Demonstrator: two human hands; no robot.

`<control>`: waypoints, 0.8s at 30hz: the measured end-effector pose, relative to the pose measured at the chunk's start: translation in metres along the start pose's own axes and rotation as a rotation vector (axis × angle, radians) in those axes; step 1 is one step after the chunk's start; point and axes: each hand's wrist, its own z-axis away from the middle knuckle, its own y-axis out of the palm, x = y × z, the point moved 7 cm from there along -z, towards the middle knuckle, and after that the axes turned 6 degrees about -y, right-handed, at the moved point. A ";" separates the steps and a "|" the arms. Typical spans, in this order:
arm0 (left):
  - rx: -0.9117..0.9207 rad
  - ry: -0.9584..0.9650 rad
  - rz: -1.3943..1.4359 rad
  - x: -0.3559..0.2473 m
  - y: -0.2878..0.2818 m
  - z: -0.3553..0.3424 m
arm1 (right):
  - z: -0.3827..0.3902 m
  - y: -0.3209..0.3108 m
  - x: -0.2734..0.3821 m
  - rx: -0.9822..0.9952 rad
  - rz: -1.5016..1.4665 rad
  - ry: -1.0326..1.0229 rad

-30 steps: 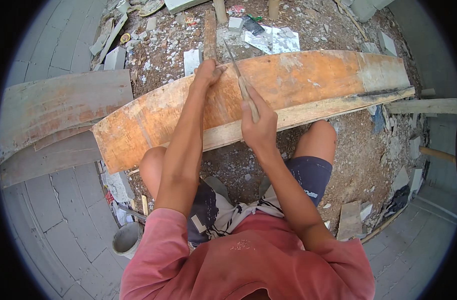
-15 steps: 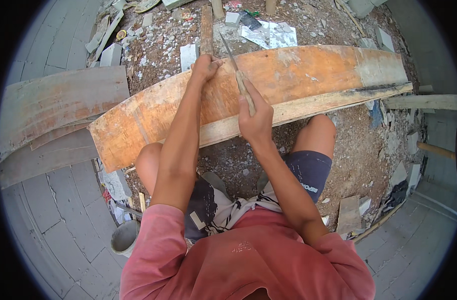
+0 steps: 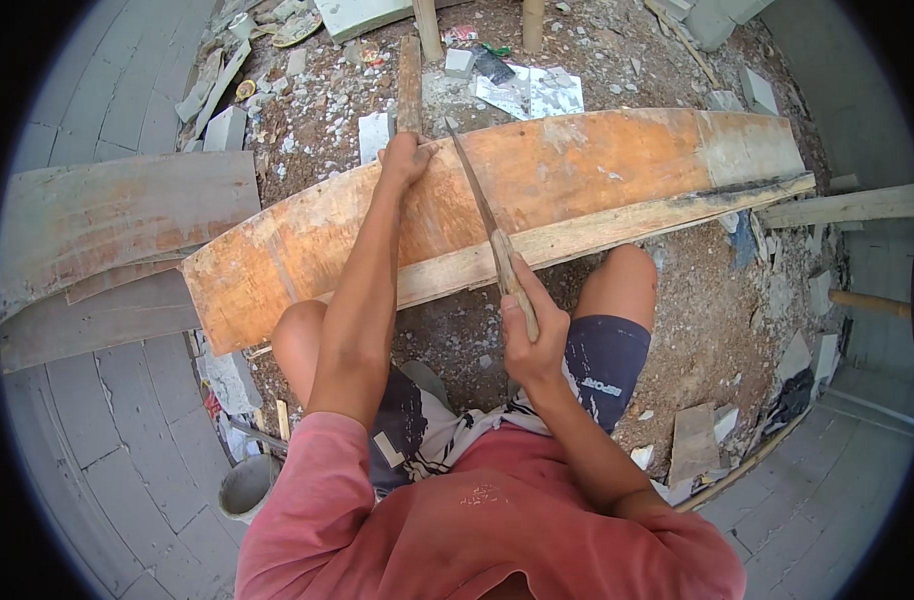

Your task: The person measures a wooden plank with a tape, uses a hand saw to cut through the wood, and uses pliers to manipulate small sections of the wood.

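One long orange-stained wooden board point(image 3: 577, 180), worn pale in patches, lies crosswise over the rubble in front of the person's knees, with one narrower pale wooden batten point(image 3: 597, 240) running along its near edge. One hand saw point(image 3: 482, 215) with a thin dark blade and a light wooden handle crosses the board at a slant, its tip near the far edge. The right hand point(image 3: 529, 335) has its fingers wrapped tight around the saw's handle, just over the batten. The left hand point(image 3: 405, 158) is clamped over the board's far edge, fingers curled down on the wood.

To the left, two grey weathered planks point(image 3: 117, 215) lie stacked on the paved ground. One round grey bucket point(image 3: 245, 487) stands by the person's left hip. Beyond the board, a sheet of crumpled white printed paper point(image 3: 532, 92) lies flat in the dirt, with one small dark packet point(image 3: 492, 63) just beside it. Two upright wooden posts point(image 3: 429, 25) stand at the top edge.
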 end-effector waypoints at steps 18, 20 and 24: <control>0.180 -0.120 0.090 0.001 0.019 -0.012 | -0.023 0.009 -0.013 -0.023 0.134 -0.025; 0.080 -0.067 0.092 0.008 0.006 -0.009 | 0.027 -0.016 0.030 0.039 -0.005 0.072; 0.106 -0.078 0.103 -0.022 0.010 -0.010 | -0.074 0.024 -0.009 0.030 0.203 0.053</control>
